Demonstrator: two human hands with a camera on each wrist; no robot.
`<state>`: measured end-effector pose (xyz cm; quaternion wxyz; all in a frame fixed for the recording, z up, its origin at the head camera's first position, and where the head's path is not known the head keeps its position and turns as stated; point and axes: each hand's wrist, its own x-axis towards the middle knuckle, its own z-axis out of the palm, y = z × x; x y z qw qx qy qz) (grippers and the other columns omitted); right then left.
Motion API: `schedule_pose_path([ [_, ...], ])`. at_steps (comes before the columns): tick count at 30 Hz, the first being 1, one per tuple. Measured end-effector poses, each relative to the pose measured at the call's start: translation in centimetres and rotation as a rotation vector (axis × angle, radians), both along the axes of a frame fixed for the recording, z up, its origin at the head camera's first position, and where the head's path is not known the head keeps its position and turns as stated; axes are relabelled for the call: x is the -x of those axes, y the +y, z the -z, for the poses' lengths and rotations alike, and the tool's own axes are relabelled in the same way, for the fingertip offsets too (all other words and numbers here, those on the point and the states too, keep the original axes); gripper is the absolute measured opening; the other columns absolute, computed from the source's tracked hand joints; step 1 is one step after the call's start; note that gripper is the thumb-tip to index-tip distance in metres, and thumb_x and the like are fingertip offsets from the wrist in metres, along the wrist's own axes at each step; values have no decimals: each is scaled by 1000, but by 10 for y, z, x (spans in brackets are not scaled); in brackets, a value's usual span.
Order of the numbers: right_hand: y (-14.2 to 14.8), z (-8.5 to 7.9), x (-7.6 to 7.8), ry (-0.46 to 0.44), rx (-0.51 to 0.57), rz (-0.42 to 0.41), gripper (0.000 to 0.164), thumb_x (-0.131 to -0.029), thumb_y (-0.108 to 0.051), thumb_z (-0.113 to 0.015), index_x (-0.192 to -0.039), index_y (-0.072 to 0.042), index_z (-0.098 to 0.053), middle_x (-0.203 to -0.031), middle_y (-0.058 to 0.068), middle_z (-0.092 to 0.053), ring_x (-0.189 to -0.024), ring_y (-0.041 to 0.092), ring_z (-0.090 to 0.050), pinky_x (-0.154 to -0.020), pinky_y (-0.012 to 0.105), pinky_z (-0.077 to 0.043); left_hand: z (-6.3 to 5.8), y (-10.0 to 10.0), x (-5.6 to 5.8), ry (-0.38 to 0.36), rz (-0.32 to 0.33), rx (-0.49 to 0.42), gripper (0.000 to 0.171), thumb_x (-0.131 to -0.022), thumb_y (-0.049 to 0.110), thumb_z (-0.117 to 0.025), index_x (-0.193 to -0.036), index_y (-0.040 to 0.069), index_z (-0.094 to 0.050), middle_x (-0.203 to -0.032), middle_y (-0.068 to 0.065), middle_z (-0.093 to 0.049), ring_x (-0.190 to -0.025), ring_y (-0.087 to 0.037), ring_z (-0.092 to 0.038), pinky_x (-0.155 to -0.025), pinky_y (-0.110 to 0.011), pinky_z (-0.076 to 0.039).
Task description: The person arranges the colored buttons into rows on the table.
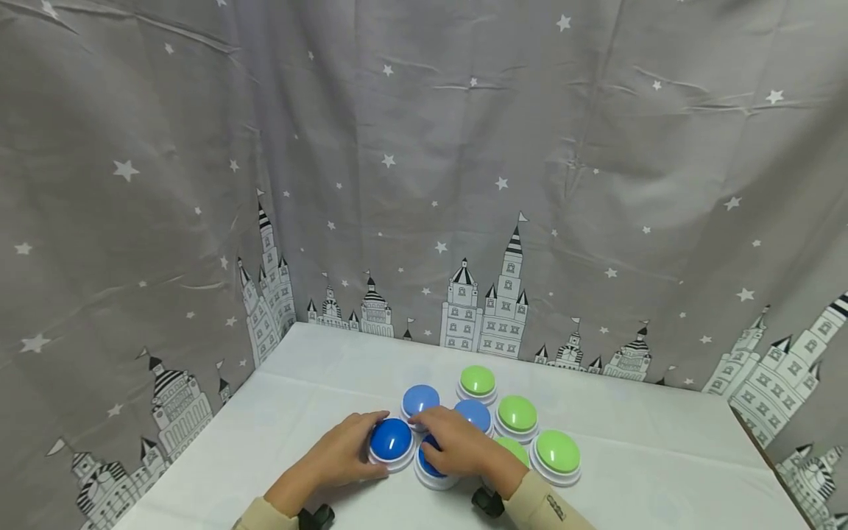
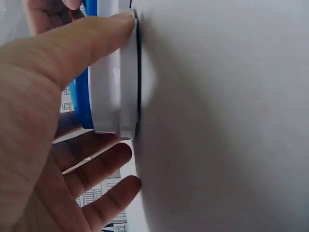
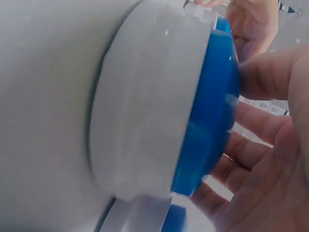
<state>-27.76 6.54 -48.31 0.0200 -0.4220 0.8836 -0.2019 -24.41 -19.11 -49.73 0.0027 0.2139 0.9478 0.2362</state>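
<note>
My left hand (image 1: 344,449) holds a dark blue dome push button (image 1: 391,439) by its white base, thumb on the near side and fingers around the far side. In the left wrist view, the thumb (image 2: 104,36) lies along the edge of the base, close to the white surface. Just to the right, my right hand (image 1: 460,442) reaches over a second dark blue push button (image 3: 212,116), thumb and fingers bent about its dome. That hand hides part of the dome; its fingertips are hidden behind the button in the right wrist view.
Two lighter blue push buttons (image 1: 420,400) stand behind the hands. Several green push buttons (image 1: 558,451) stand to the right, one partly hidden by the right forearm. All are on a white cloth-covered table (image 1: 662,456). A grey curtain (image 1: 424,147) with castles and stars hangs behind.
</note>
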Motion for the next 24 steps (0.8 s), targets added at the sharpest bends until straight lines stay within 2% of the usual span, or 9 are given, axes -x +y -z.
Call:
schedule_pose_path([
  [6, -12, 2, -8, -53, -11, -35, 47, -100, -27, -55, -144, -10, -50, -139, 1, -56, -128, 15, -51, -106, 36, -42, 5, -5, -1, -22, 17, -51, 92, -73, 58, -81, -143, 7, -49, -138, -9, -55, -127, -28, -51, -105, -50, -42],
  [9, -14, 3, -11, -110, -18, -37, 52, -101, -31, -54, -148, -12, -45, -145, 1, -51, -132, 14, -47, -108, 35, -40, 6, -6, -1, -30, 29, -79, 91, -74, 58, -80, -142, 5, -50, -136, -9, -56, -127, -29, -51, -104, -51, -42],
  [12, -13, 2, -14, -129, -11, -46, 54, -100, -32, -54, -150, -14, -43, -147, 0, -49, -134, 14, -45, -109, 35, -39, 6, -7, -2, -32, 36, -104, 90, -74, 57, -79, -142, 5, -50, -133, -8, -58, -124, -29, -52, -103, -52, -42],
  [18, -7, -1, -22, -45, -39, -89, 54, -100, -33, -51, -151, -15, -41, -150, 0, -46, -138, 18, -40, -113, 40, -33, 1, -9, -12, -43, 22, -111, 89, -73, 60, -76, -142, 10, -51, -131, -4, -59, -121, -26, -54, -101, -51, -45],
  [24, 3, -7, -41, 25, -39, -177, 56, -98, -34, -54, -150, -14, -43, -152, 6, -43, -145, 26, -28, -117, 51, -20, -7, -10, -34, -59, 46, -108, 90, -73, 65, -74, -143, 12, -52, -130, 1, -60, -116, -19, -57, -97, -47, -49],
])
